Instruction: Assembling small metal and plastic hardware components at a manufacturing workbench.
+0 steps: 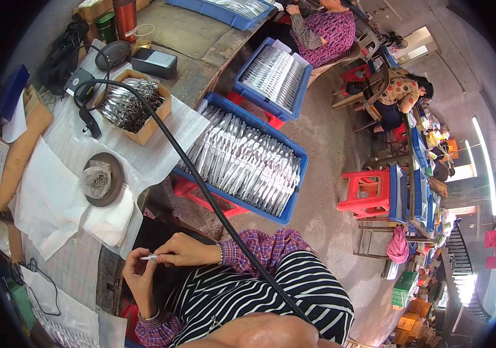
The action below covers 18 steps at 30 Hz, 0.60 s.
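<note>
Pale sheeting (74,269) covers the bench (106,272); beside its edge, left hand (137,277) and right hand (189,250) pinch a small piece (149,257), probably light, stiff, slippery, best gripped near its ends.

A workshop for small metal parts

The big tray (298,188), blue and packed with rows of matching metal pieces, marks this as a workshop handling batches. Just above it, a 2nd tray (262,103) is filled much alike; left of it, a bench (195,72) bears a box (142,134) of thin metal parts. Above and right of it sit 2 people (329,35). Right of it are grey floor (332,145), a red stool (366,191) and, farther off, a tube light (485,165).
</note>
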Available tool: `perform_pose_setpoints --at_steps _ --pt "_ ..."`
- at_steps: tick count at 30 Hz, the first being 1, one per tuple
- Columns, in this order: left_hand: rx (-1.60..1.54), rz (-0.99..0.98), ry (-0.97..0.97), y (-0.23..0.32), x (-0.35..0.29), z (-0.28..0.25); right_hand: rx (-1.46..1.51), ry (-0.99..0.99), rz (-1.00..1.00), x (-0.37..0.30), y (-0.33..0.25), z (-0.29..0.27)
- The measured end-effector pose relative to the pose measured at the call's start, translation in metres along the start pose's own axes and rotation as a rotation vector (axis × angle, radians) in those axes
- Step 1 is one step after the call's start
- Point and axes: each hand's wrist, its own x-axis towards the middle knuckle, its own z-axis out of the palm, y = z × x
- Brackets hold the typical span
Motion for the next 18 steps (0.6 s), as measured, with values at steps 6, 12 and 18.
perform_pose_setpoints --at_steps 6,12,18 --pt "0.017 0.004 -0.005 -0.0025 -0.0007 0.0001 0.001 -0.016 0.034 -0.0012 0.0039 0.0006" --pt "0.018 0.001 -0.013 -0.0045 -0.0018 -0.0004 -0.017 -0.012 0.013 -0.0015 0.0046 0.0005" --pt "0.031 -0.001 -0.026 -0.0072 -0.0015 -0.0028 -0.050 -0.021 0.001 -0.0010 0.0050 -0.0004"
